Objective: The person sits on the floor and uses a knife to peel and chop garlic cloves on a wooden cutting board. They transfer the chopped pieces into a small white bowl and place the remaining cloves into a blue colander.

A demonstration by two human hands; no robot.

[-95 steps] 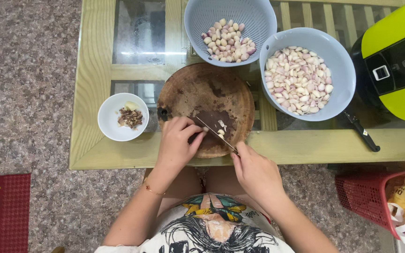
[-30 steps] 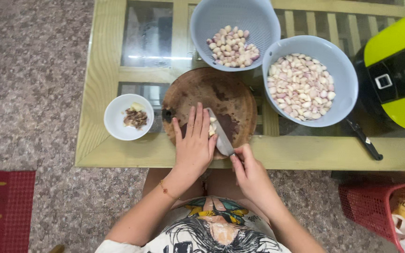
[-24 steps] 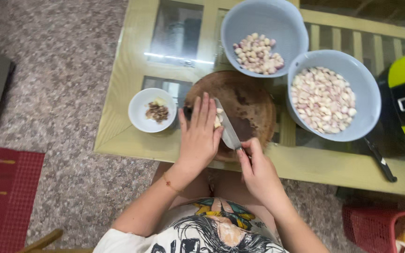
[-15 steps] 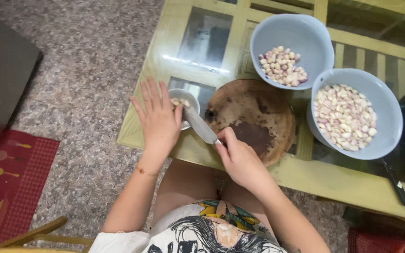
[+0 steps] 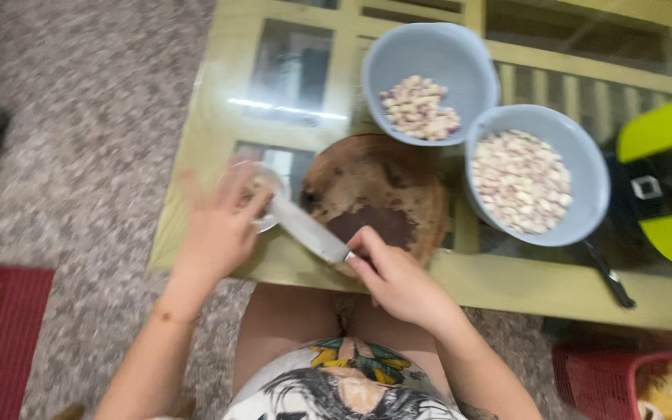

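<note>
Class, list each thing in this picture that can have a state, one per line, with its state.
Knife: held by right hand, blade toward small bowl.
Small white bowl: under left hand, partly hidden.
Round wooden board: bare, stained.
Far blue bowl: partly filled.
Near blue bowl: nearly full.

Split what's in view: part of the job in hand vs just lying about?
In use: knife in right hand; small white bowl under left hand; round board; two blue bowls of cloves.
Idle: green-black appliance; black tool; red basket.
</note>
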